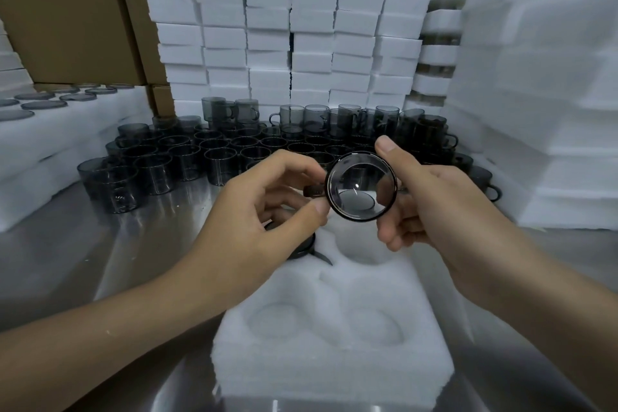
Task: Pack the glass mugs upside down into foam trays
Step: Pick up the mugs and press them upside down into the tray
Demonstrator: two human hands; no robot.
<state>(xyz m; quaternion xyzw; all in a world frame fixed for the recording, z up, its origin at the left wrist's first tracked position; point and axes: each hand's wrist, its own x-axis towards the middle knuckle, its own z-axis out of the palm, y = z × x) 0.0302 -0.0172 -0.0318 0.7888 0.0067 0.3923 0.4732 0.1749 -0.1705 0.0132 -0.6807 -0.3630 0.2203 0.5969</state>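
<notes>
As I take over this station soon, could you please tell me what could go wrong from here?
1. The mug is pinched by the fingertips of the left hand and right hand, mouth toward the camera. While being turned over, it might slip onto the foam tray or steel table.
2. It could strike the seated mug in the tray's far left pocket.
3. The loose mugs crowd behind the hands, so a wide movement may topple some.

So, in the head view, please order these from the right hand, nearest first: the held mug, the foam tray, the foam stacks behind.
1. held mug: gripped in the fingers of the right hand.
2. foam tray: just below, in front.
3. foam stacks: far back, against the wall.
</notes>
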